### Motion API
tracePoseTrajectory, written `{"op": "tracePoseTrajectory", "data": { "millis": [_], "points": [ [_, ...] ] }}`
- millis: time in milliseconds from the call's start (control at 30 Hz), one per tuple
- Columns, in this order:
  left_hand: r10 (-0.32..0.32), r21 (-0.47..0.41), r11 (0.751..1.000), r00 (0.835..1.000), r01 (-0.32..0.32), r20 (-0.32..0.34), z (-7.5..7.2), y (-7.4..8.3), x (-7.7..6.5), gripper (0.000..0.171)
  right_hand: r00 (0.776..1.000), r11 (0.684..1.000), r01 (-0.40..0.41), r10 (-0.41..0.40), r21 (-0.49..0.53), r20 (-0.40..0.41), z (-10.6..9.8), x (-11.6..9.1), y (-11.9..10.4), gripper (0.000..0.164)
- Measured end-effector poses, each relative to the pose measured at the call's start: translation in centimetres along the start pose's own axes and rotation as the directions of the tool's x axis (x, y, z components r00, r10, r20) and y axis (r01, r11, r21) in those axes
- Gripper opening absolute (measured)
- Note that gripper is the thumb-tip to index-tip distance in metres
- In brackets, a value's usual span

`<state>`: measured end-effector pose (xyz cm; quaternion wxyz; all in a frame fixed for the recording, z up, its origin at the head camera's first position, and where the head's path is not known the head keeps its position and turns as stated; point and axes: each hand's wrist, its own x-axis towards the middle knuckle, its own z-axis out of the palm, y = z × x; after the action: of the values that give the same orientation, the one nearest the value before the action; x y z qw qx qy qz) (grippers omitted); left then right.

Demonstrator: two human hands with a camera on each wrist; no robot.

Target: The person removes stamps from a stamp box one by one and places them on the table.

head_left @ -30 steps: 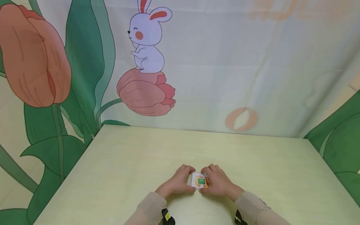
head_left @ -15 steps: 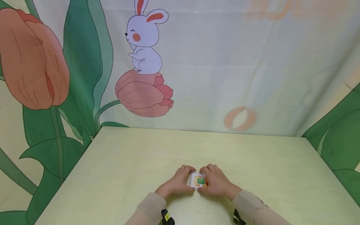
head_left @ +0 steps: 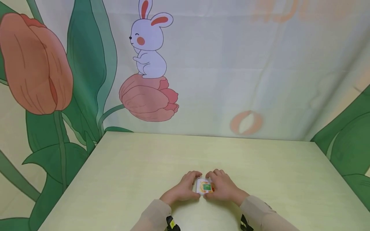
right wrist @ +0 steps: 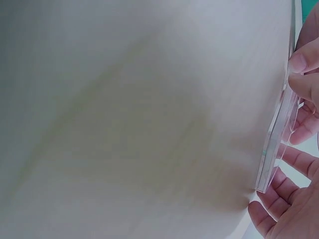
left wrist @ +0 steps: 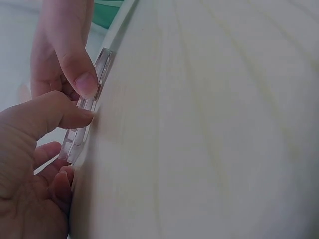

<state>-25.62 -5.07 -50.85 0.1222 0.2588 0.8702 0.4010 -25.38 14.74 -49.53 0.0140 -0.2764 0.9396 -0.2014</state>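
A small flat case (head_left: 201,186) with clear plastic edges lies low over the table, showing a white face with an orange print and a green rectangle. My left hand (head_left: 185,186) holds its left side, thumb at the near edge and fingers curled at the far edge. From the right, my right hand (head_left: 224,187) grips it the same way and covers part of the print. In the left wrist view the case (left wrist: 75,142) appears edge-on, both thumbs pressing its near side. The right wrist view shows the layered clear edge of the case (right wrist: 271,144) and fingers behind it.
The pale wooden table (head_left: 138,160) spreads around both hands. Behind it hangs a cloth backdrop (head_left: 208,64) printed with a rabbit, tulips and green leaves. Dark straps with yellow (head_left: 172,223) show at the sleeve cuffs.
The head view shifts slightly. Both hands keep their hold on the case, with hardly any movement of the fingers.
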Motion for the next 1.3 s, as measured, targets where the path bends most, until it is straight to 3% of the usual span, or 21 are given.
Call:
{"op": "tracePoseTrajectory", "data": {
  "millis": [333,800,1300],
  "points": [
    [-0.016,-0.004,1.0,1.0,0.016,0.003,0.19,0.14,-0.1,0.068,1.0,1.0,0.006,-0.006,0.001,-0.001,0.1,-0.21,0.12,0.054],
    [0.017,-0.032,0.999,1.0,-0.018,-0.02,0.42,-0.39,-0.17,0.068,0.998,0.998,0.01,-0.013,0.058,0.057,-0.43,-0.45,0.15,0.056],
    [0.006,-0.031,1.0,1.0,-0.006,-0.023,0.29,-0.3,-0.11,0.068,0.999,0.998,0.018,-0.021,0.061,0.043,-0.05,-0.24,0.55,0.057]
  ]
}}
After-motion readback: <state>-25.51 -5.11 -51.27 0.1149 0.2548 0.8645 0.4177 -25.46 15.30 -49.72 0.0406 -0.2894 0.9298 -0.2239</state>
